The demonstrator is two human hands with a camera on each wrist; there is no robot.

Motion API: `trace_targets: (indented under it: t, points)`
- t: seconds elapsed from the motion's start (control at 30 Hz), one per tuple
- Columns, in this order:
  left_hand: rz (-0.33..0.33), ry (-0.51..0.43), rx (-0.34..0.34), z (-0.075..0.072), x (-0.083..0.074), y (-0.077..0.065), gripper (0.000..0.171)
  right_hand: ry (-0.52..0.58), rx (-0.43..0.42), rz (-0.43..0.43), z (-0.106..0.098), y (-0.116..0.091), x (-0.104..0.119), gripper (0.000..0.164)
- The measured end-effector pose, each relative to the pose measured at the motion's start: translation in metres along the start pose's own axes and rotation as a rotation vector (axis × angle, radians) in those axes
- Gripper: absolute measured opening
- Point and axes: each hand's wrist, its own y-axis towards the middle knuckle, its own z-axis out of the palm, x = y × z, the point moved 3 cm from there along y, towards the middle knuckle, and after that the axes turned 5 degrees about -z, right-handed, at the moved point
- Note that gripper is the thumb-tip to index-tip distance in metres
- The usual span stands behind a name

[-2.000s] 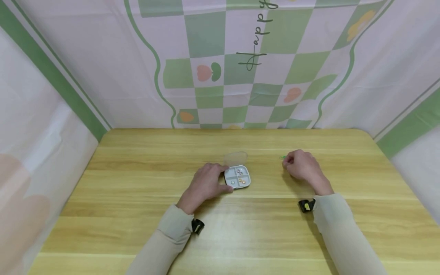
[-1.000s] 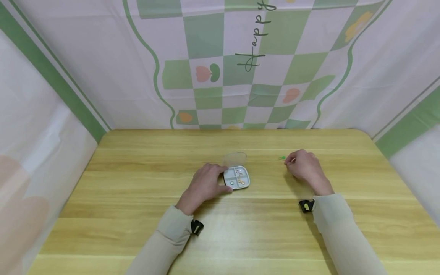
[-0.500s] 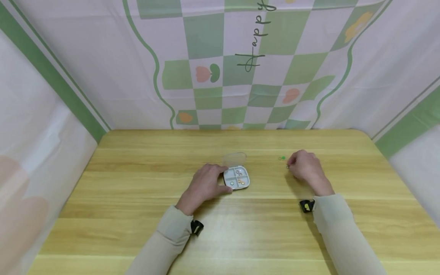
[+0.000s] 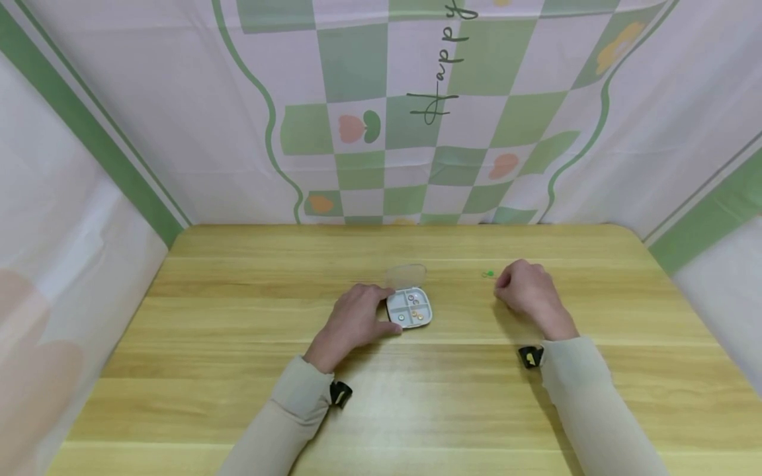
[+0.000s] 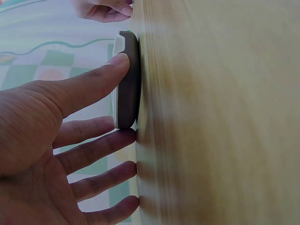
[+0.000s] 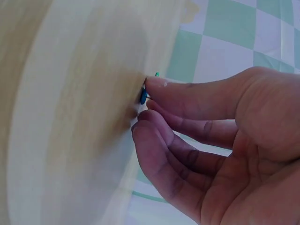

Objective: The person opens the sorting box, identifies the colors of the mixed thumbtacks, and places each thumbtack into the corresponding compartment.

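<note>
A small pale case [image 4: 397, 301], divided into four compartments, lies flat on the table [image 4: 452, 410] with its clear lid [image 4: 407, 275] swung open beyond the far rim. Two tiny round pieces [image 4: 411, 298] sit in its far right compartment, two orange-toned pieces [image 4: 414, 313] in the near right one, and a single round piece [image 4: 401, 318] in the near left one.

Well to the right of the case, a tiny dark blue piece [image 6: 143, 97] shows at the right fingertips, close to the tabletop. A bright green piece [image 4: 490, 273] with a thin loop lies just beyond those fingertips, on the side towards the case. Plain wood spans the gap between the case and this spot, and more spreads out to both sides. The table's far edge meets a hanging checkered cloth [image 4: 357, 165]; its near edge is out of view.

The left hand [image 4: 354, 317] grips the case lightly, thumb on the near side and forefinger at the left end, the remaining fingers spread and reaching the table. The right hand [image 4: 526, 291] is drawn in, thumb and forefinger pinching the dark blue piece; whether it is lifted I cannot tell.
</note>
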Motion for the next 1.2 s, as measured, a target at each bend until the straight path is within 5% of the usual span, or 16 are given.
trace_targets:
  t: [0.8,1.2]
  points:
    - [-0.009,-0.005,0.011,0.001,0.000,0.001,0.071,-0.039,0.059,0.024,-0.003,-0.003,-0.001,0.009]
    - [-0.005,0.005,0.006,0.001,0.001,0.001,0.071,-0.043,0.008,-0.046,-0.009,-0.006,0.010,0.008]
